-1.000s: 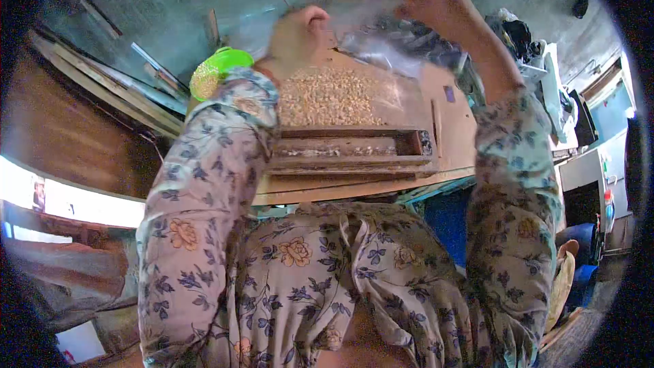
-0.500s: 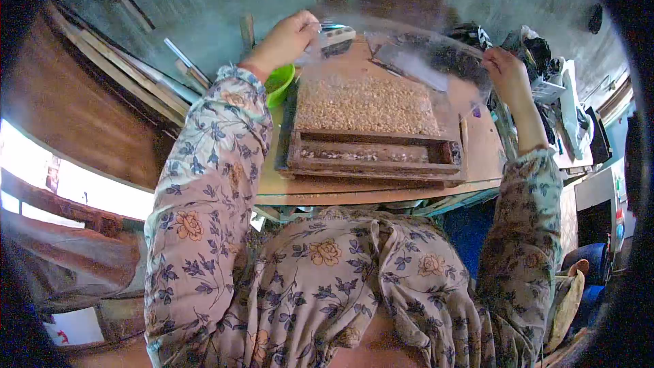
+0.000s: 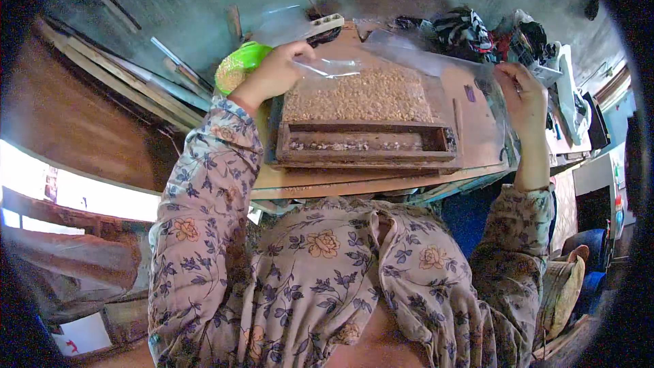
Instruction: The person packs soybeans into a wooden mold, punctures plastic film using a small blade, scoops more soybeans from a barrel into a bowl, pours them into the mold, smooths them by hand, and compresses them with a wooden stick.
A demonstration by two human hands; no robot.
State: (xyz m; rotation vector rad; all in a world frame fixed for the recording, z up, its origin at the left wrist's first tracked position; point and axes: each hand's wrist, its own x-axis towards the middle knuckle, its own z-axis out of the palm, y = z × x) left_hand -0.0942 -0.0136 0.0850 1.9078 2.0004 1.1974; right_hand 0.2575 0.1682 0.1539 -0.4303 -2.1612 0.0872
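Observation:
A clear plastic sheet stretches between my hands above a wooden tray. My left hand is pinched on the sheet's left end, close to a bright green bowl holding similar pale bits. At the right, my right hand grips the other end, fingers closed. Below the sheet, a layer of small tan kernels covers the tray's flat part; their exact kind I cannot make out. The tray's front trough has scattered whitish bits along its bottom.
The tray rests on a wooden table. Behind it lies a pale block with holes. Black and striped plastic bags are heaped at the back right. Wooden strips lean along the left, and a wall stands behind.
Both hands have come down and nearer, bringing the plastic sheet lower over the kernels. The right hand has also shifted outward. The view has tilted slightly, showing more of the green bowl.

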